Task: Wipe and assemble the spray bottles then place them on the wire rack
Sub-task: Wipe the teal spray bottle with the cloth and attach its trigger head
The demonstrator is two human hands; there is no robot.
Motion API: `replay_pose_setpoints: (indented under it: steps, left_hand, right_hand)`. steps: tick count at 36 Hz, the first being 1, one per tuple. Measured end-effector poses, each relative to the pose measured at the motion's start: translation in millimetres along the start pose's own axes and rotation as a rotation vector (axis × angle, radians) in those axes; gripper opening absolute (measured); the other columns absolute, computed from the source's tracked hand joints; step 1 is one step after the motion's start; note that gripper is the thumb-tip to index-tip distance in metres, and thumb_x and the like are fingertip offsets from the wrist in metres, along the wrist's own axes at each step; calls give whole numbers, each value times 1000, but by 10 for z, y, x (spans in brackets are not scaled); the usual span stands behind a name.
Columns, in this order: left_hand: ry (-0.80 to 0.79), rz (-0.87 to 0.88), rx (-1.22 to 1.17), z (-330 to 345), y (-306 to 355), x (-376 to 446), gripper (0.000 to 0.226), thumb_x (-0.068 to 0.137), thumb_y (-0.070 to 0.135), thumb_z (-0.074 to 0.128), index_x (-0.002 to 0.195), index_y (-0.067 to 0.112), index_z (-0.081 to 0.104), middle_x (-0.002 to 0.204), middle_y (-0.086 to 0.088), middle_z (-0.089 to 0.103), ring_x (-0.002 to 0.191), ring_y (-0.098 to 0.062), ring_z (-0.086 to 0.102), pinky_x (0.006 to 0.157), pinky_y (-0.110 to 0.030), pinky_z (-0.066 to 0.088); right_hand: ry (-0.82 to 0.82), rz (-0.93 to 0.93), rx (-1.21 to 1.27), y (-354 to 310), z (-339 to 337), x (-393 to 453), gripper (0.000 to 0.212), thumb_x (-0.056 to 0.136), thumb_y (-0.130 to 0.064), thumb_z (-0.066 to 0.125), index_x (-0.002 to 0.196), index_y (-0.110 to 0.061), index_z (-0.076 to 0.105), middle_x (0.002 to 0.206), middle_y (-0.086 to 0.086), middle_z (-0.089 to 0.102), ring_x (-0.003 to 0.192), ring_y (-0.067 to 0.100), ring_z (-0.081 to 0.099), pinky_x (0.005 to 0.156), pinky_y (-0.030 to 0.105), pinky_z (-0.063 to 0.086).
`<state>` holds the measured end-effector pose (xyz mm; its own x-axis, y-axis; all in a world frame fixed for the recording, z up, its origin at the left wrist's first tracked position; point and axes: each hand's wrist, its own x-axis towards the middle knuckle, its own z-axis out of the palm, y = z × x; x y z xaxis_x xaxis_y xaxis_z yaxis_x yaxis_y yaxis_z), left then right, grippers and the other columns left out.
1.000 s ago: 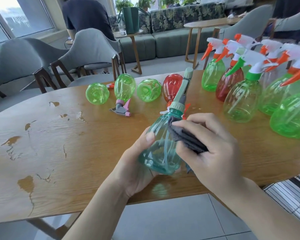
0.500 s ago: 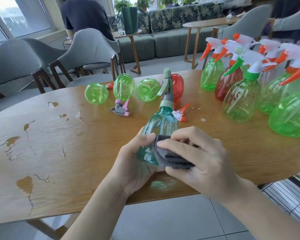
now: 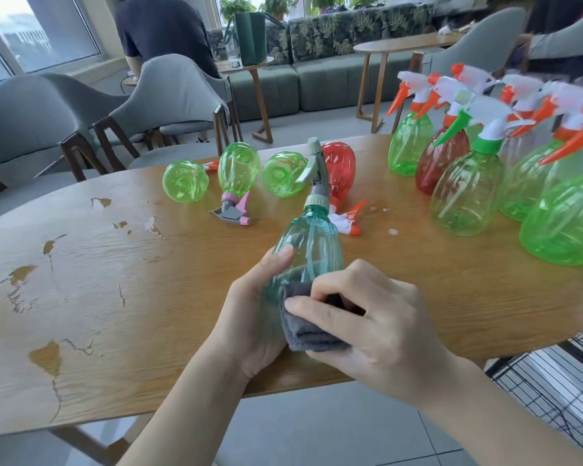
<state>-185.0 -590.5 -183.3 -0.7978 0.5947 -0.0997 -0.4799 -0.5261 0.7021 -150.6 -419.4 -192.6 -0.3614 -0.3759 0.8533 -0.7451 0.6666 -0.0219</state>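
Your left hand (image 3: 253,317) grips the teal bottle (image 3: 307,250) round its lower body, thumb laid up the near side, holding it upright just above the table (image 3: 115,297) edge. Your right hand (image 3: 377,334) pinches a folded grey cloth (image 3: 307,331) against the bottle's base, fingers curled over the top of the fold and thumb beneath it.

The sprayer (image 3: 313,173) is already screwed on, well beyond your fingertips, so this looks like the wiping stage. To do it well, keep the cloth flat under your right fingers rather than bunched, and turn the bottle with your left hand so each rib passes under the cloth. Work from the base by your palm up toward the neck. Ease your left thumb aside as you go; the patch under it probably gets missed otherwise. Don't squeeze hard, since the thin plastic likely dents.

The wire rack (image 3: 559,381) sits low, just past your right wrist.
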Motion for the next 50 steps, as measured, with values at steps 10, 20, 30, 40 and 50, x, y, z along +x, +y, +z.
replay_pose_setpoints:
  steps: [10, 20, 30, 40, 50]
  left_hand:
    - [-82, 10, 91, -20, -15, 19, 87, 79, 30, 77, 153, 2, 41, 132, -25, 56, 109, -38, 61, 89, -52, 54]
    - [-62, 30, 90, -6, -25, 7, 82, 83, 34, 79, 151, 6, 43, 127, -23, 61, 105, -35, 66, 84, -51, 57]
    - [21, 19, 174, -9, -37, 18, 66, 91, 35, 71, 147, 6, 52, 133, -21, 61, 112, -36, 64, 94, -53, 52]
    - [93, -1, 32, 1, -32, -4, 48, 91, 47, 53, 96, 7, 80, 90, -13, 72, 79, -25, 72, 74, -31, 59]
    - [18, 19, 82, -4, -14, 17, 57, 88, 41, 65, 131, 3, 63, 115, -21, 65, 104, -32, 66, 85, -40, 58]
  right_hand:
    - [125, 421, 196, 251, -89, 124, 29, 93, -16, 61, 117, -8, 76, 107, 2, 62, 92, 5, 59, 84, 13, 46]
    - [142, 350, 161, 104, -64, 81, 27, 91, -11, 64, 114, -3, 76, 105, 11, 67, 95, 9, 60, 90, 11, 44]
    - [125, 426, 178, 144, -58, 95, 27, 87, -4, 68, 113, -5, 77, 105, 7, 68, 96, 11, 64, 85, 18, 49]
    - [7, 46, 82, -106, 73, -26, 19, 97, -23, 73, 109, -11, 80, 97, 6, 70, 79, 23, 61, 69, 31, 56]
    - [50, 64, 35, 66, 7, 21, 19, 95, -20, 74, 112, -14, 79, 110, -4, 57, 86, 20, 59, 75, 23, 53]
